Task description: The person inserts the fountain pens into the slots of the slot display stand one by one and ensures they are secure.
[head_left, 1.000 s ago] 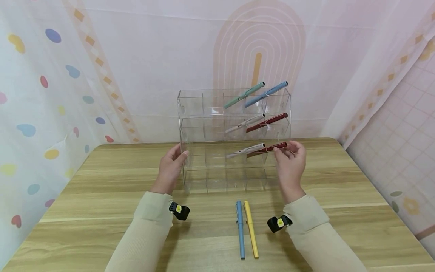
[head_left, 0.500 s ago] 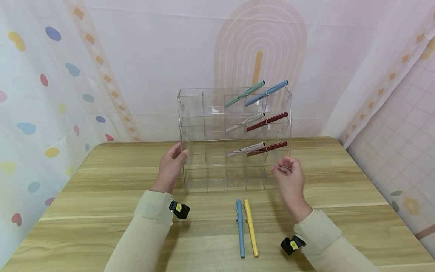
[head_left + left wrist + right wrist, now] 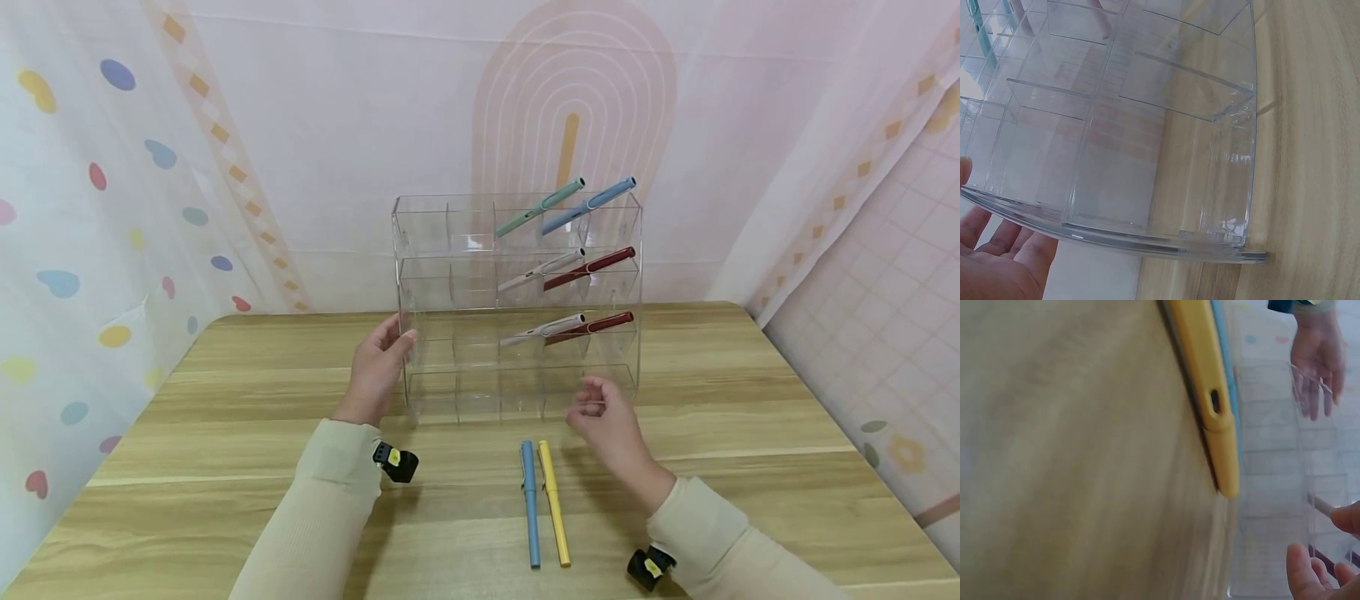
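A clear tiered pen rack (image 3: 477, 385) stands on the wooden table. My left hand (image 3: 375, 367) grips its left side panel, thumb in front and fingers behind; the left wrist view shows the panel's edge (image 3: 1116, 240) between them. My right hand (image 3: 611, 425) holds nothing, its fingers loosely bent before the rack's lowest tier at the right. Nearest to it on the table lie a yellow pen (image 3: 555, 508) and a blue pen (image 3: 531, 508), side by side. In the right wrist view the yellow pen (image 3: 1213, 406) partly covers the blue one.
Leaning in the rack's right half are a green pen (image 3: 536, 210) and a light blue pen (image 3: 588, 207) on top. Below are a white pen (image 3: 542, 268) and dark red pen (image 3: 590, 268), then another white pen (image 3: 540, 331) and dark red pen (image 3: 600, 323). A patterned curtain (image 3: 337, 142) hangs behind.
My right hand has come away from the lower dark red pen at the rack's right side and moved down and left, toward the two loose pens. The left hand keeps its place.
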A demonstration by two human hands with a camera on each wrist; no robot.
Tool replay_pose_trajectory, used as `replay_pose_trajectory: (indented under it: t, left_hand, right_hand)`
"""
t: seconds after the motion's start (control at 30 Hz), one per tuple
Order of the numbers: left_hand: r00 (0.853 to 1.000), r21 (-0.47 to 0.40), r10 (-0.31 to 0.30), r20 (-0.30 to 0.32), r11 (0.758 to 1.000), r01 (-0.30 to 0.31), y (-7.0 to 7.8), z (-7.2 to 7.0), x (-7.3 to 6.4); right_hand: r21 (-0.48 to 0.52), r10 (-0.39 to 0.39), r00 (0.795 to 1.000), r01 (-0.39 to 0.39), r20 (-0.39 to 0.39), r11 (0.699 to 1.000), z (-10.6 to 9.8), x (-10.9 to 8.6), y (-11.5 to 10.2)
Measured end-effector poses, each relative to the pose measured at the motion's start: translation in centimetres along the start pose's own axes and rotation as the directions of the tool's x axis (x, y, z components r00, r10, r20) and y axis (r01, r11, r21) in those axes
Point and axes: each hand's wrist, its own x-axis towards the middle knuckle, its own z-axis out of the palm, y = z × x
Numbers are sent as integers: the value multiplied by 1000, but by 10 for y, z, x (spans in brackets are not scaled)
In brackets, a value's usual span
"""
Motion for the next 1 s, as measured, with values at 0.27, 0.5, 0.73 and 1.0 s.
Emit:
replay_pose_trajectory:
  t: [0.27,0.5,0.73,1.0]
  left_hand:
    - [1000,-1,4,-2,1000,-4,-1,0,2]
    - [1000,-2,-3,1,1000,3,-1,0,2]
    - [1000,4,-4,0,1000,4,-1,0,2]
    - [1000,9,-7,-11,1000,7,-2,1,3]
  right_hand:
    - [-90,35,994,-26,99,996,9,-7,5]
    - [-200,77,980,-39,185,979,14,-14,7]
    - [-250,97,968,-37,232,968,19,-16,8]
    - [-334,95,955,5,281,943,23,-14,8]
